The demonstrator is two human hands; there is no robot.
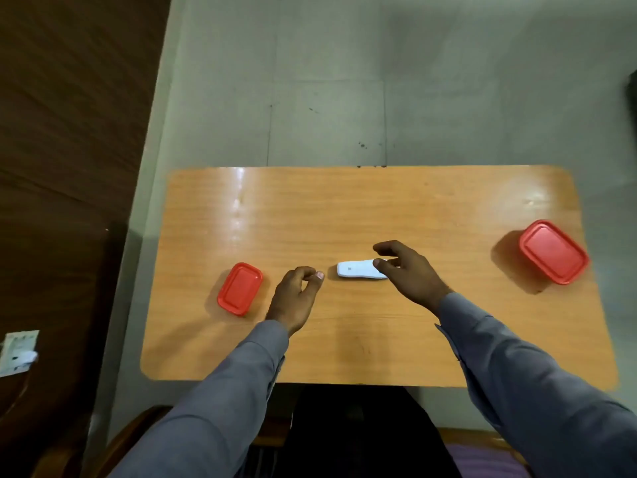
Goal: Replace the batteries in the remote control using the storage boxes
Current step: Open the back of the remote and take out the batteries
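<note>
Right hand (405,270) is over the right end of the remote (358,269), fingers spread and half curled, thumb tip at the near edge, index arched over the far side — closing in, but a firm grip doesn't show; call it open, touching at most. Left hand (294,296) rests on the table (379,339) just left of the remote, fingers loosely curled, thumb against index, holding nothing.

Remote lies flat near table centre, long axis left-right, white plastic; which face is up can't be told. Judged handling: light, stiff, smooth shell — likely slippery on the glossy tabletop, so it may skate if pushed from one end. Best hold is probably across the narrow width at mid-body, thumb on the near edge, fingers on the far edge, leaving the other hand free to slide off the battery cover. Cover tabs are probably the only fragile bit.

Small box (240,289), red lid on, sits just left of the left hand. Large box (554,251), red lid on too, is well apart at the right side of the table. Both closed, contents hidden — can't say which has fresh batteries. Lids look like press-fit plastic, probably needing two hands to open.

Grey sleeves on both arms; tiled floor beyond the table.
</note>
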